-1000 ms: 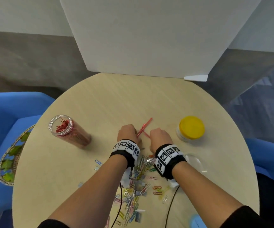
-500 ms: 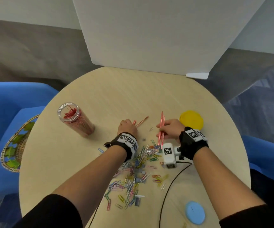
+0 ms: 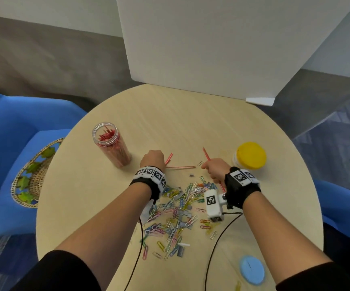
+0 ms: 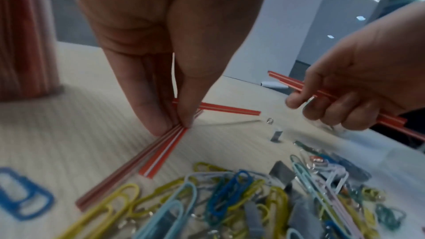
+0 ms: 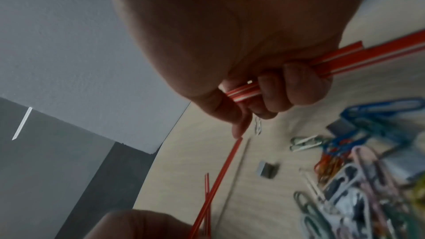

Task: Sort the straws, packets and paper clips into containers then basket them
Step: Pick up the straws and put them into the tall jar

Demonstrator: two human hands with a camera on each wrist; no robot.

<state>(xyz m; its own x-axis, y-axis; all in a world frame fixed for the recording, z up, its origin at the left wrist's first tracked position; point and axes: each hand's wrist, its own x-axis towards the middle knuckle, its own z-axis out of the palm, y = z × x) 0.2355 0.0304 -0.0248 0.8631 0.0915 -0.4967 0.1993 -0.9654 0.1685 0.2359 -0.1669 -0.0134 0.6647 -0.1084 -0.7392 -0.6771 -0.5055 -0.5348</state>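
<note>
- Round wooden table (image 3: pixel 190 122) is standing in front of a white board (image 3: pixel 211 49), blue chair (image 3: pixel 12 133) on its left side.
- Woven basket (image 3: pixel 31 175) is sitting on the blue chair, just off the table's left edge.
- Clear jar (image 3: pixel 112 147) is standing upright on the table's left part, lid off, packed with red straws.
- Yellow-lidded container (image 3: pixel 250 155) is standing on the right part, just beyond the right wrist.
- Blue lid (image 3: pixel 251 269) is lying flat near the table's near-right edge.
- Left hand (image 3: pixel 152 158) is reaching down just right of the jar, thumb and fingers pressing together and pinching a few red striped straws (image 4: pixel 161 150) whose ends are touching the table.
- Right hand (image 3: pixel 216 170) is hovering right of centre, fingers curling round a small bundle of straws (image 5: pixel 345 57); one end is sticking out toward the yellow lid, index finger is pointing down at the table.
- Loose straw (image 3: pixel 180 167) is lying flat on the table between the two hands, its tip just below the right index finger.
- Pile of coloured paper clips (image 3: pixel 176 213) is spreading over the near middle of the table, between both forearms; small grey packets (image 3: pixel 180 250) are mixing in with it.
- Single silver clip (image 3: pixel 200 163) is lying apart from the pile, just beside the right fingertips.
- Can't tell the exact straw count in either hand.
</note>
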